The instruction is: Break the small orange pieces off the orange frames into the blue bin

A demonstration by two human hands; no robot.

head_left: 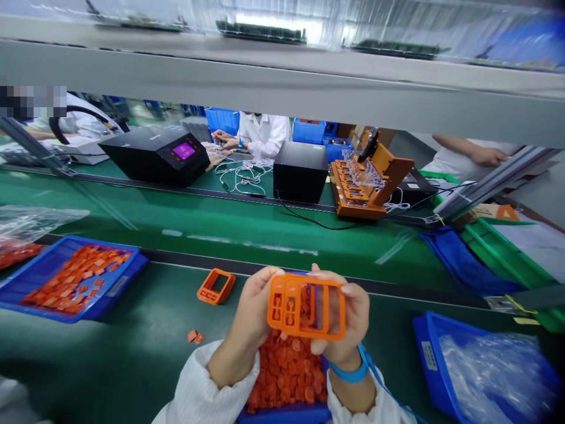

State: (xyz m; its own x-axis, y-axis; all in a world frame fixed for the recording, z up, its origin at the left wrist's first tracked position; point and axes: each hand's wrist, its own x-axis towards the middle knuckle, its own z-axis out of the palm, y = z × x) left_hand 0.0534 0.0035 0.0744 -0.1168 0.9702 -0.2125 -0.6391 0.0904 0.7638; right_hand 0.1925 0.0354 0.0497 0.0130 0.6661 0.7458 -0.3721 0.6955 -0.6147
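The white paper label [428, 355] on the right-hand blue plastic bin [422, 335] and the pale sticker [118, 285] on the left-hand blue plastic bin [99, 312] are too small to read, as is the text on the magenta screen [183, 149] of the black box-shaped device [152, 154]. The person's left hand [252, 309] and right hand [356, 309] are apart, each closed on one end of the orange plastic rectangular frames [305, 334]; these look like two, overlapped and offset sideways, though the view leaves the count unsure. The frames are held above the central blue plastic bin [286, 416], which is heaped with small red-orange plastic pieces [286, 377]. A blue wristband [353, 374] circles the right wrist. The left-hand bin holds small orange plastic parts [83, 274]; the right-hand one holds crumpled clear plastic bags [494, 371]. Near the left hand, a stack of orange plastic frames [228, 288] rests on the dark green tabletop [168, 306].
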